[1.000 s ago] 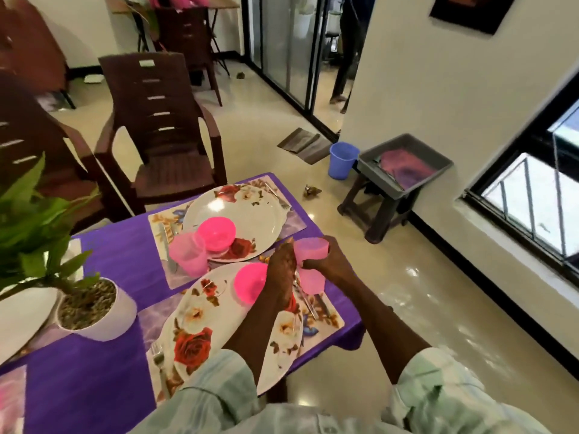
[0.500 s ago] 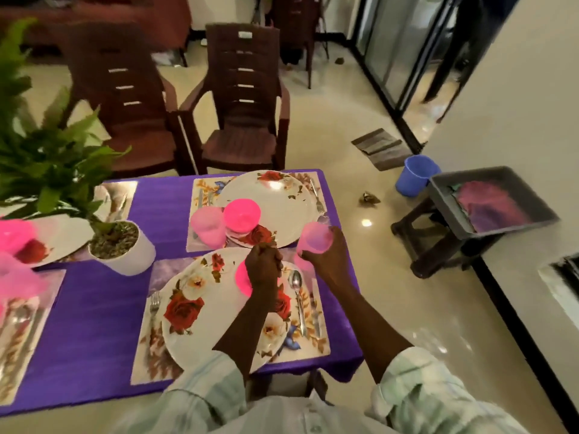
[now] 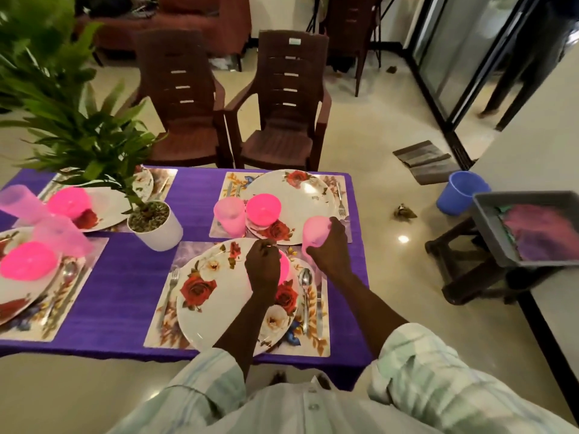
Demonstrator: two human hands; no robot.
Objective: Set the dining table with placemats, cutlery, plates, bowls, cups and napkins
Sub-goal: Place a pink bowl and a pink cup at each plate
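My right hand (image 3: 330,249) grips a translucent pink cup (image 3: 315,228) at the far right corner of the near placemat (image 3: 321,336). My left hand (image 3: 262,267) hangs over the near floral plate (image 3: 219,296), fingers curled, covering most of a bright pink bowl (image 3: 285,267); whether it holds the bowl is hidden. A spoon (image 3: 305,296) and a knife lie right of that plate, a fork (image 3: 170,289) left of it. The far setting has a plate (image 3: 300,195), pink bowl (image 3: 262,209) and pink cup (image 3: 229,216).
The purple tablecloth (image 3: 125,277) carries a potted plant (image 3: 155,225) and two more settings with pink bowls and cups on the left. Two brown chairs (image 3: 282,120) stand behind the table. On the right are a stool with a grey tray (image 3: 526,233) and a blue bucket (image 3: 459,195).
The camera view swung left, bringing the left settings and plant into sight. My right hand has kept its grip on the pink cup near the placemat corner; my left hand stays over the bowl.
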